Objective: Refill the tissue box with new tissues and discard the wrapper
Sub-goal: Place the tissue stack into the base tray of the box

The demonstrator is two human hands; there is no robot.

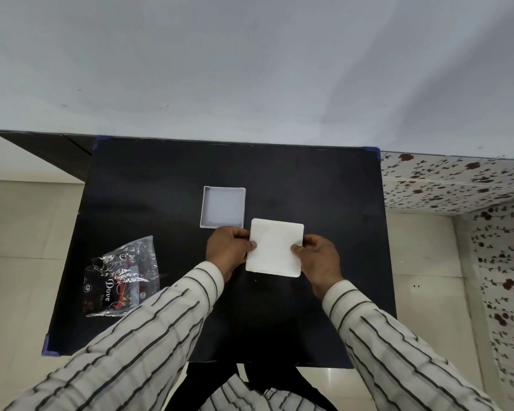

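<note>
Left hand point(229, 247) and right hand point(319, 256) gripping tissue stack point(275, 247) edges, open box point(223, 206) just beyond

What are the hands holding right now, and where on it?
Both hold the white tissue stack above the table: left hand on its left edge, right hand on its right edge, thumbs on top.

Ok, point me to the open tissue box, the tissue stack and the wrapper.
open tissue box point(223, 207), head view, bare inside floor.
tissue stack point(275, 247), head view, middle of top sheet.
wrapper point(122, 277), head view, printed middle.
</note>
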